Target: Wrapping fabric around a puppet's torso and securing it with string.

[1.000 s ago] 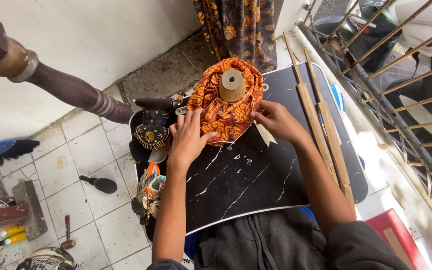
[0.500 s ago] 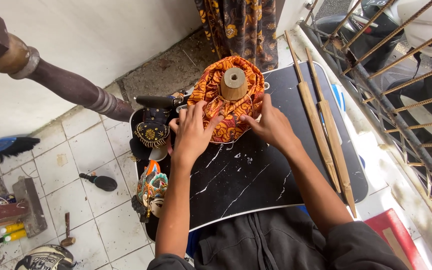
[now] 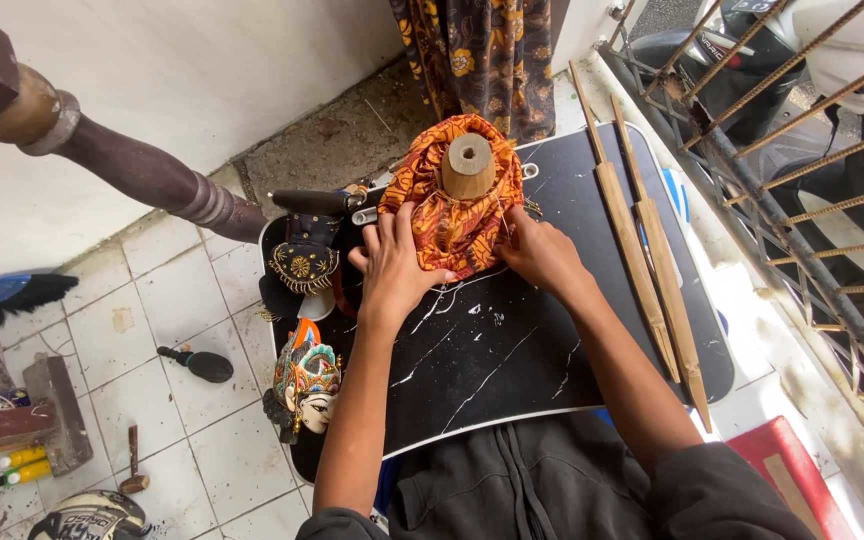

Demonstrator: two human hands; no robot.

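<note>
- Between the two hands, an orange-and-brown batik cloth is lying gathered around a short pale wooden peg that is standing upright through its middle, at the far end of a black marble-patterned tabletop.
- Left hand is pressing flat on the near-left edge of the cloth, fingers spread apart, clamped on nothing.
- Right hand is resting against the cloth's right side, fingers curled toward the folds; whether they are pinching fabric I cannot tell.
- By my judgement, the step in hand is shaping and smoothing the cloth round the peg, and it is looking partly done, since the folds are sitting uneven.
- Any further move here is calling, I think, for one hand steadying the bundle while the other is drawing the fabric snug, so the peg is not tipping.
- Right of the right hand, two long bamboo sticks are lying side by side on the tabletop, apart from the cloth.
- Left of the left hand, a dark embroidered piece with gold trim is sitting at the tabletop's edge, and nearer the person a painted puppet head is lying.
</note>
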